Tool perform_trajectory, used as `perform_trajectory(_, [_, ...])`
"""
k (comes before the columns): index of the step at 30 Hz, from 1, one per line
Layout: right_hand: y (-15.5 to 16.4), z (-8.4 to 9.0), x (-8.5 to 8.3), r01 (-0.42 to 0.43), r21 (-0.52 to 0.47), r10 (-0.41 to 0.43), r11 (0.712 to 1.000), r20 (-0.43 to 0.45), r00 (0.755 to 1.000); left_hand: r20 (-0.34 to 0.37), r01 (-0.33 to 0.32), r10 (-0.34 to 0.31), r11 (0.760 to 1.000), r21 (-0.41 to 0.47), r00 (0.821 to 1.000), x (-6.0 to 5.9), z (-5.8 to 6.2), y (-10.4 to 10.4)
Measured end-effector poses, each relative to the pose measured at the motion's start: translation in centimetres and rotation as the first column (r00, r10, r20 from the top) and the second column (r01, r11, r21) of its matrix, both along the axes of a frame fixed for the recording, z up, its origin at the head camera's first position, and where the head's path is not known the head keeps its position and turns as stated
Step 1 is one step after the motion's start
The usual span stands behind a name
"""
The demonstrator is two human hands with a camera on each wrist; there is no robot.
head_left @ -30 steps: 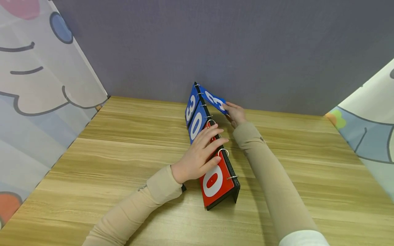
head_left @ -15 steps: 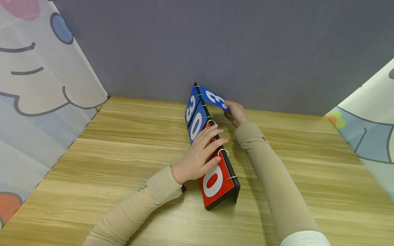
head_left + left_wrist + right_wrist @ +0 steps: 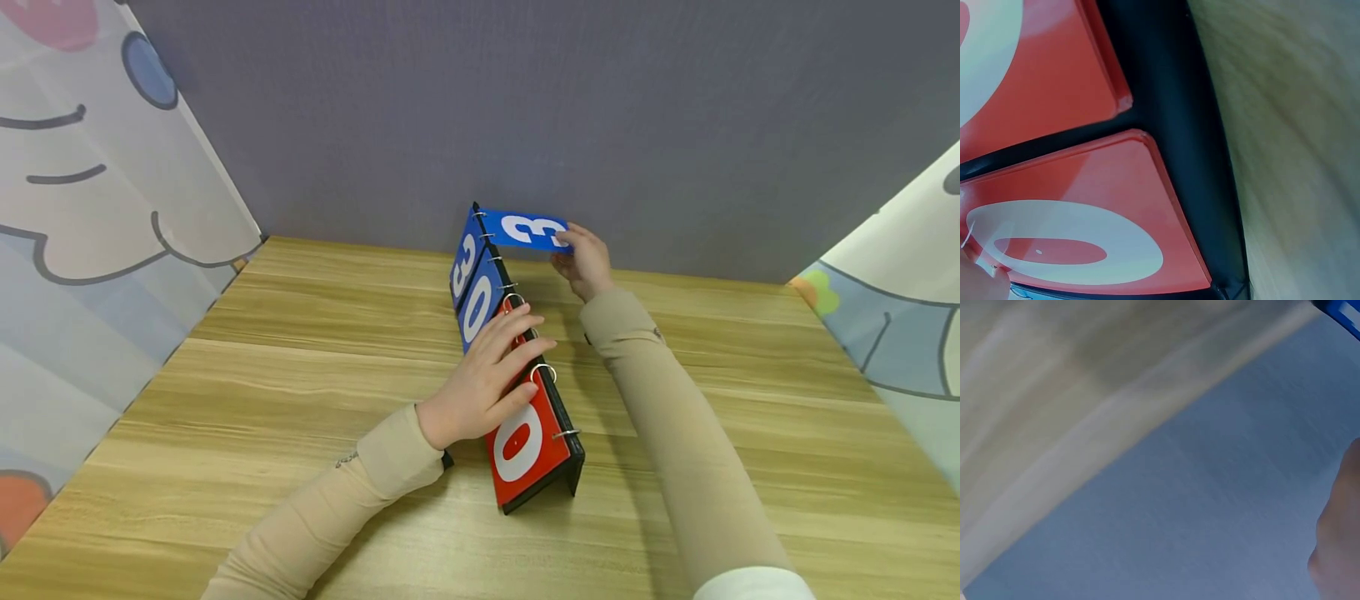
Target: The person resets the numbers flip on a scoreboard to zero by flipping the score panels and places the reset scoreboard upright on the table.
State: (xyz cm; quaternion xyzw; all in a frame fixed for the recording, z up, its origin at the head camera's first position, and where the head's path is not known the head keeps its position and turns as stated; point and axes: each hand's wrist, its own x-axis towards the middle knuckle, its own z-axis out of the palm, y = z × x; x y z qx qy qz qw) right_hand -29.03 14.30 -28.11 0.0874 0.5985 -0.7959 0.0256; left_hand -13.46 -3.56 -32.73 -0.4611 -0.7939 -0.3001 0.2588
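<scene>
A flip scoreboard with a black tent-shaped stand (image 3: 564,425) stands on the table, its number cards hung on metal rings along the top ridge. At its far end my right hand (image 3: 588,260) pinches the free end of a blue card with a white 3 (image 3: 525,230), held out roughly level to the right of the ridge. My left hand (image 3: 482,379) lies with extended fingers across the red cards in the middle. The near red 0 card (image 3: 517,442) shows below it, while the other red card is mostly covered. Farther along hang a blue 0 card (image 3: 477,307) and another blue 3 card (image 3: 465,262).
The scoreboard stands on a wood-grain table (image 3: 315,358), its far end near a grey upright panel (image 3: 525,108) along the back edge. Cartoon-printed curtains (image 3: 90,250) hang at the left and right sides.
The right hand has lifted the blue 3 card from a downward slant to about level, moving slightly up and right. The left hand and the stand have stayed put.
</scene>
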Motion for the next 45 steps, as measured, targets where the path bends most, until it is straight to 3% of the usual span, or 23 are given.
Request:
perform_trajectory(6, [-0.5, 2.0, 0.3, -0.014, -0.116, -0.007, 0.993, -0.180, 0.984, 0.014, -0.006, 0.006, 1.000, -0.002, 1.000, 0.0, 0.0, -0.1])
perform_trajectory(11, [-1.5, 2.7, 0.6, -0.118, -0.130, 0.075, 0.984, -0.297, 0.952, 0.015, -0.006, 0.006, 1.000, -0.003, 1.000, 0.0, 0.0, 0.0])
perform_trajectory(14, [-2.2, 2.8, 0.8, -0.198, -0.041, 0.172, 0.979, -0.340, 0.924, 0.014, -0.007, 0.007, 1.000, -0.005, 1.000, -0.1, 0.0, 0.0])
perform_trajectory(18, [-3.1, 2.4, 0.9, -0.249, 0.203, 0.308, 0.947, -0.358, 0.882, 0.008, -0.009, 0.010, 1.000, -0.011, 1.000, -0.1, 0.0, 0.1])
perform_trajectory(20, [-3.6, 2.2, 0.9, -0.237, 0.364, 0.365, 0.901, -0.339, 0.867, 0.006, -0.009, 0.009, 1.000, -0.011, 1.000, -0.1, -0.1, 0.1])
perform_trajectory(24, [-4.3, 2.2, 1.0, -0.208, 0.623, 0.460, 0.754, -0.275, 0.844, 0.002, -0.010, 0.010, 1.000, -0.006, 1.000, -0.2, -0.1, 0.2])
perform_trajectory(27, [-4.8, 2.5, 1.0, -0.190, 0.728, 0.508, 0.659, -0.244, 0.826, 0.001, -0.011, 0.011, 1.000, -0.005, 1.000, -0.2, 0.1, 0.2])
perform_trajectory(31, [-5.4, 3.1, 0.9, -0.127, 0.819, 0.531, 0.560, -0.237, 0.814, 0.005, -0.014, 0.014, 1.000, -0.008, 1.000, -0.2, 0.1, 0.2])
perform_trajectory(34, [-5.8, 3.3, 0.8, -0.059, 0.859, 0.538, 0.509, -0.264, 0.800, 0.006, -0.014, 0.014, 1.000, -0.010, 1.000, -0.2, 0.1, 0.2])
perform_trajectory(38, [-6.1, 3.4, 0.8, -0.005, 0.888, 0.576, 0.460, -0.294, 0.762, 0.002, -0.011, 0.011, 1.000, -0.009, 1.000, -0.2, 0.1, 0.2])
perform_trajectory(45, [-6.0, 3.8, 0.7, -0.047, 0.938, 0.674, 0.343, -0.212, 0.707, -0.004, -0.011, 0.011, 1.000, -0.008, 1.000, -0.2, 0.1, 0.1])
